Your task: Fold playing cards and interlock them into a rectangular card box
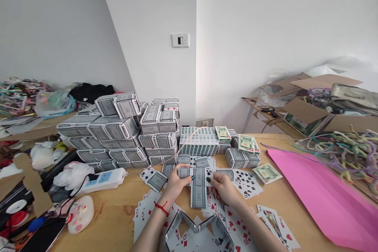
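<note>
My left hand (175, 186) and my right hand (223, 188) meet over a cross-shaped piece of folded playing cards (198, 189) with grey patterned backs. Both hands pinch its top edges with closed fingers. A red string circles my left wrist. Loose face-up cards (246, 183) lie spread on the wooden table (118, 212) around my hands. A folded star-like card form (197, 233) stands near the table's front edge, between my forearms.
A tall stack of card-built boxes (121, 134) rises at the back left, with sealed card decks (198, 141) behind my hands. A white power strip (100, 179) lies left, a pink sheet (319, 197) right. Cardboard boxes (310, 110) and coloured cords (345, 151) crowd the far right.
</note>
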Motion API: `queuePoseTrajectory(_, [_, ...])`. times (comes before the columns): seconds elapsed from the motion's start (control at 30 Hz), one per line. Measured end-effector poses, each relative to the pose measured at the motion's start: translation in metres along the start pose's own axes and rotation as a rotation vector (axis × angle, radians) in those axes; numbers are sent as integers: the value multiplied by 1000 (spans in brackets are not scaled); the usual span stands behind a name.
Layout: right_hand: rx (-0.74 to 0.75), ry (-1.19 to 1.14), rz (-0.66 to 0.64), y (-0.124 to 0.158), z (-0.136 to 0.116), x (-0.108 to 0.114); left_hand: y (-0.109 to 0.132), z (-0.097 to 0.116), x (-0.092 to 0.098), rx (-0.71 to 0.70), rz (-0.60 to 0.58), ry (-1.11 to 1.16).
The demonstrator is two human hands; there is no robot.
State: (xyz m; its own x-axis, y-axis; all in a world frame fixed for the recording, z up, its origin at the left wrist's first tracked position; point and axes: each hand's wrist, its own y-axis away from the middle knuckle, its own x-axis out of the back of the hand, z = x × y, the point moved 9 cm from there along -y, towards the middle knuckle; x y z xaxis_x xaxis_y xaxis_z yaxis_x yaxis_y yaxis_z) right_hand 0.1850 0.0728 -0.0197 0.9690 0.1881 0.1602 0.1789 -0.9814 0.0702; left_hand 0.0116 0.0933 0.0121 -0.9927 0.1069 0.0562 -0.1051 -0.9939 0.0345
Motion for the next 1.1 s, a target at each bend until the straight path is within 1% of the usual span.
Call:
queuePoseTrajectory(0.23, [-5,23,7,7,-10,-2,1,8,2,19,44,-75])
queuePoseTrajectory(0.3, [-3,7,-1,8,-12,-3,2,9,1,19,40,-100])
queuePoseTrajectory(0.5, [-61,-76,-49,6,-7,-4,4,12,-1,0,58,-103])
queuePoseTrajectory(0.67, [-73,-151,-118,7,-15,-8,3,13,-4,2,7,-26])
queuePoseTrajectory(0.73, [-60,-158,-112,7,-19,-6,2,10,-4,15,-5,-7])
queuePoseTrajectory(0.83, [-48,-107,-90,8,-22,-5,2,6,-5,14,-15,-21])
queuePoseTrajectory(0.97, [-4,49,-79,10,-26,-7,5,9,-8,-52,-23,-64])
queuePoseTrajectory(1.1, [18,41,-36,11,-25,-8,7,12,-11,-69,-60,-84])
